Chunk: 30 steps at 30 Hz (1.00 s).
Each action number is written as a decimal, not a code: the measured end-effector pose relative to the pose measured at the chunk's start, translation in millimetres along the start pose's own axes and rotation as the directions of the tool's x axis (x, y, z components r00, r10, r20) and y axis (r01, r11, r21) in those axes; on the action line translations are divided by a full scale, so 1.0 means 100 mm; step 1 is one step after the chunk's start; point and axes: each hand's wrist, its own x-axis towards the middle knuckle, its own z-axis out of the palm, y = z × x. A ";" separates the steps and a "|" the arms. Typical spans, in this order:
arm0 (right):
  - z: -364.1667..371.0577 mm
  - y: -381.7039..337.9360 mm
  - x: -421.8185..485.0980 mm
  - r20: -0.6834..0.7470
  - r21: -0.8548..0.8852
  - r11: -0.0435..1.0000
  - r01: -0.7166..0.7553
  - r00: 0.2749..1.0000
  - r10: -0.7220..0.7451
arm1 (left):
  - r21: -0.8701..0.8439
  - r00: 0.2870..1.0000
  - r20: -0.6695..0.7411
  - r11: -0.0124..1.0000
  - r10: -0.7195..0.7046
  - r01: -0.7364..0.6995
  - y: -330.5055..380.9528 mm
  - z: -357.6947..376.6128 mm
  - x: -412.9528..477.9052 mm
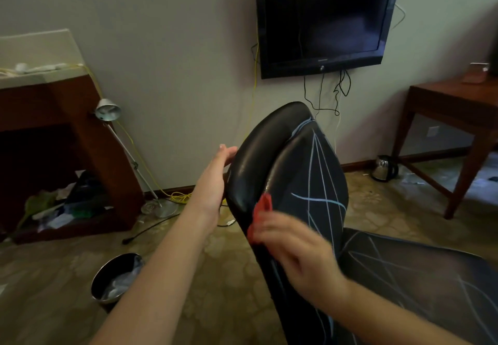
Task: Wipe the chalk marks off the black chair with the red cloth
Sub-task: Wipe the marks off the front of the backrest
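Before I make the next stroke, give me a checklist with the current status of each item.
1. Grip of the left hand on the backrest edge of the black padded chair: ok.
2. Hold of the right hand on the red cloth: ok, though blurred.
3. Cloth against the backrest: ok, low on its left side.
4. The pale chalk lines on the backrest: not ok, several remain.
5. The seat: not ok, chalk lines unwiped.
6. Cloth cleanliness: cannot tell.
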 end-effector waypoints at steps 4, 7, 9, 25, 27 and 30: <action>-0.20 0.06 0.62 -0.165 -0.014 0.986 -0.169 0.973 0.164 | -0.072 0.998 -0.016 0.996 -0.059 0.057 0.01 -0.04 -0.01; -0.08 0.13 1.02 -0.150 -0.013 0.955 -0.297 0.945 0.292 | -0.163 0.996 -0.026 0.983 -0.090 0.084 0.05 0.00 0.01; 0.08 0.13 1.12 -0.022 0.000 0.938 -0.345 0.938 0.345 | -0.206 0.992 -0.038 0.972 -0.122 0.111 0.07 -0.02 0.03; -0.13 0.34 0.50 0.022 -0.023 0.937 -0.350 0.936 0.350 | 0.070 0.999 -0.041 0.997 -0.034 0.036 0.15 0.00 -0.02; -0.11 0.26 0.30 -0.001 -0.068 0.946 -0.318 0.948 0.319 | 0.079 0.998 -0.060 0.997 -0.009 0.013 0.15 0.07 -0.03; -0.17 0.17 0.16 0.001 -0.128 0.946 -0.298 0.954 0.301 | 0.097 0.999 -0.037 0.995 0.026 -0.023 0.08 0.14 -0.01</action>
